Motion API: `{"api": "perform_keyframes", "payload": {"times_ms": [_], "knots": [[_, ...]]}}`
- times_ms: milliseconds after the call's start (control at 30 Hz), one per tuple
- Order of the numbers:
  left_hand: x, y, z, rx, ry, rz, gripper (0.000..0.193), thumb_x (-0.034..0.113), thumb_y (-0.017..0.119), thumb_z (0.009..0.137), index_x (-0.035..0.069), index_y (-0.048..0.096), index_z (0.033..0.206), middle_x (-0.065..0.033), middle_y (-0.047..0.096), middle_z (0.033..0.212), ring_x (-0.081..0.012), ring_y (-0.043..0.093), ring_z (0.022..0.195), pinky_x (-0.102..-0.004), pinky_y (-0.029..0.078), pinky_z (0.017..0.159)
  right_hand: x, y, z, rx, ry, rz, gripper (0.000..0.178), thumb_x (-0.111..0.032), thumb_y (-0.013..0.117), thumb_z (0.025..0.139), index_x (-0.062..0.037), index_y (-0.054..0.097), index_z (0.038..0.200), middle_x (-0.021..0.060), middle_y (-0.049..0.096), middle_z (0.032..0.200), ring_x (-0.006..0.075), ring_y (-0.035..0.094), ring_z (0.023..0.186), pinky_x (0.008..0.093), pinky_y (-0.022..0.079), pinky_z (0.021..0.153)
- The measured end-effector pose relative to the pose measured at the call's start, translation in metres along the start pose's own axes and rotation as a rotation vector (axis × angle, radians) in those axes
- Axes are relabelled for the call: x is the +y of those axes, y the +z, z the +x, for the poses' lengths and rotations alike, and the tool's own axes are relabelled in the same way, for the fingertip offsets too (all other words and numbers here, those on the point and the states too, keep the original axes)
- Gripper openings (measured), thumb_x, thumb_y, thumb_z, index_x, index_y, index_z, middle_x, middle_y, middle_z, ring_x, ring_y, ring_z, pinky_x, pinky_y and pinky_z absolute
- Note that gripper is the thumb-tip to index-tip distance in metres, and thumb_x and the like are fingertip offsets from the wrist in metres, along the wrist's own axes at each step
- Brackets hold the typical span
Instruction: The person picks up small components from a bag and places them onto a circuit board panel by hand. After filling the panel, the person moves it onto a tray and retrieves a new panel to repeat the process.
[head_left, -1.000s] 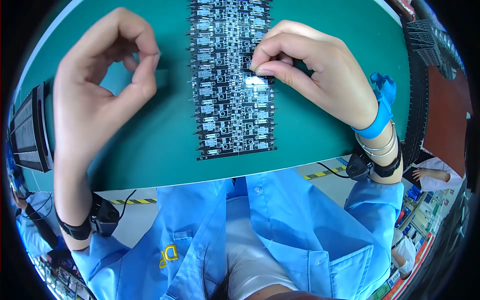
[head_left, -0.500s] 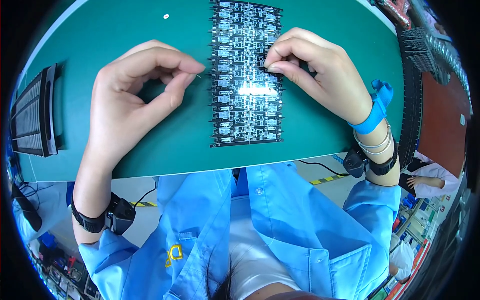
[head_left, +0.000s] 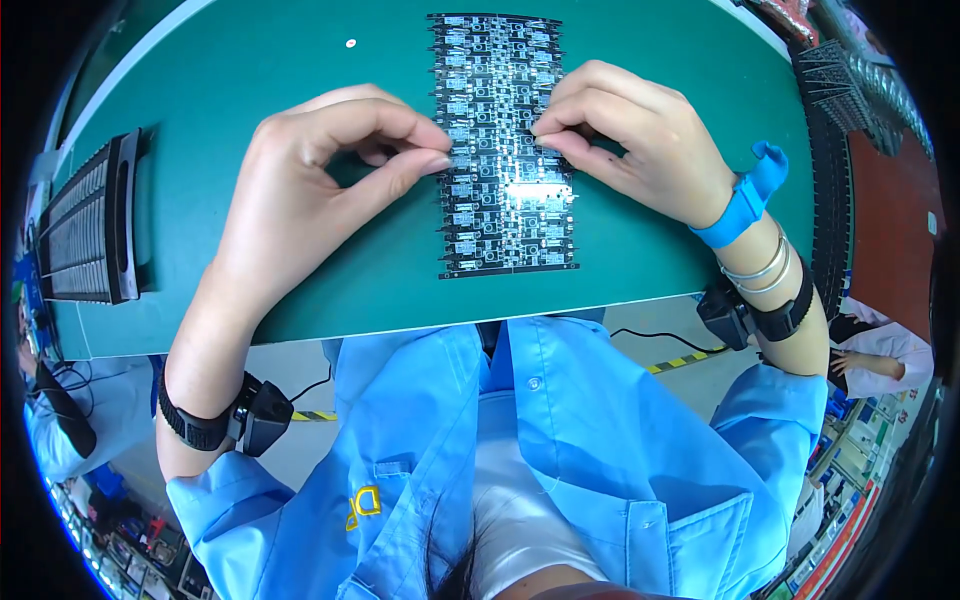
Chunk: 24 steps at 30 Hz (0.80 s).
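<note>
A panel of black circuit boards (head_left: 490,235), joined in rows and covered with small pale components, lies on the green table. Thin prongs stick out along its left side. My left hand (head_left: 330,185) pinches thumb and forefinger together at the panel's left edge; whatever sits between the fingertips is too small to make out. Over the right half of the panel, my right hand (head_left: 640,140) also holds a pinch, its fingertips at about the same row. What they grip, if anything, is hidden. A blue strap (head_left: 745,205) circles my right wrist.
A black slotted rack (head_left: 90,225) stands at the left of the green table top (head_left: 330,310). A small round white piece (head_left: 351,43) lies near the back. A black ridged strip (head_left: 833,190) runs along the right side, beside a wire rack (head_left: 850,95). Other people are partly visible at both sides.
My left hand has moved right, from beside the panel to its left edge. A thin sliver seen at its fingertips earlier no longer shows. My right hand stays pinched over the panel.
</note>
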<state>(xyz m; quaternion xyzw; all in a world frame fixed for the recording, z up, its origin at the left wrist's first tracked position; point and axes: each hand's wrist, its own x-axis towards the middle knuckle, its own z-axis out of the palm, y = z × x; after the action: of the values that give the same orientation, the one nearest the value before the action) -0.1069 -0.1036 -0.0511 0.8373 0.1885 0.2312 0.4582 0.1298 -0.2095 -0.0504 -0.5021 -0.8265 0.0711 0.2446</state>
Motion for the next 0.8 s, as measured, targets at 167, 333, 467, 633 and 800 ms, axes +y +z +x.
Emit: {"api": "perform_keyframes", "payload": {"times_ms": [167, 333, 467, 633, 800], "knots": [[-0.002, 0.007, 0.008, -0.031, 0.071, 0.151, 0.008, 0.005, 0.067, 0.08, 0.002, 0.066, 0.088, -0.0039, 0.064, 0.083, -0.0126, 0.058, 0.068, -0.0241, 0.045, 0.059, 0.008, -0.007, -0.007, -0.031, -0.13, -0.104, 0.025, -0.004, 0.071, 0.072, -0.0073, 0.066, 0.096, 0.0056, 0.062, 0.09, 0.0204, 0.06, 0.081, 0.0301, 0.05, 0.07], [-0.004, 0.011, 0.008, 0.006, 0.098, 0.175, 0.007, 0.005, 0.065, 0.082, 0.003, 0.066, 0.088, -0.0037, 0.063, 0.082, -0.014, 0.058, 0.068, -0.025, 0.043, 0.058, 0.005, -0.012, -0.016, -0.044, -0.147, -0.228, 0.038, -0.002, 0.068, 0.071, -0.0115, 0.066, 0.107, 0.0056, 0.062, 0.093, 0.0215, 0.059, 0.09, 0.033, 0.048, 0.079], [-0.003, 0.013, 0.009, -0.008, 0.126, 0.209, 0.008, 0.006, 0.064, 0.082, 0.003, 0.065, 0.09, -0.0042, 0.062, 0.083, -0.0154, 0.058, 0.067, -0.0246, 0.043, 0.057, 0.006, -0.021, -0.018, -0.063, -0.124, -0.168, 0.036, -0.003, 0.065, 0.076, -0.0124, 0.065, 0.111, 0.0075, 0.062, 0.101, 0.023, 0.058, 0.097, 0.0334, 0.047, 0.083], [0.003, 0.026, -0.002, -0.02, 0.111, 0.285, 0.006, 0.005, 0.064, 0.082, 0.002, 0.063, 0.088, -0.006, 0.06, 0.081, -0.0166, 0.058, 0.066, -0.0265, 0.045, 0.057, 0.01, -0.027, 0.013, 0.069, -0.034, -0.118, 0.027, -0.008, 0.064, 0.079, -0.0096, 0.067, 0.106, 0.0101, 0.065, 0.1, 0.0249, 0.061, 0.093, 0.0333, 0.049, 0.082], [0.017, 0.041, 0.016, -0.045, 0.111, 0.33, 0.005, 0.003, 0.063, 0.082, 0.0, 0.062, 0.086, -0.0075, 0.058, 0.079, -0.0175, 0.058, 0.065, -0.0282, 0.046, 0.058, 0.083, -0.028, 0.051, 0.169, 0.053, -0.258, 0.019, -0.012, 0.058, 0.083, 0.0026, 0.064, 0.093, 0.017, 0.063, 0.088, 0.0328, 0.059, 0.085, 0.0391, 0.048, 0.078]]}}
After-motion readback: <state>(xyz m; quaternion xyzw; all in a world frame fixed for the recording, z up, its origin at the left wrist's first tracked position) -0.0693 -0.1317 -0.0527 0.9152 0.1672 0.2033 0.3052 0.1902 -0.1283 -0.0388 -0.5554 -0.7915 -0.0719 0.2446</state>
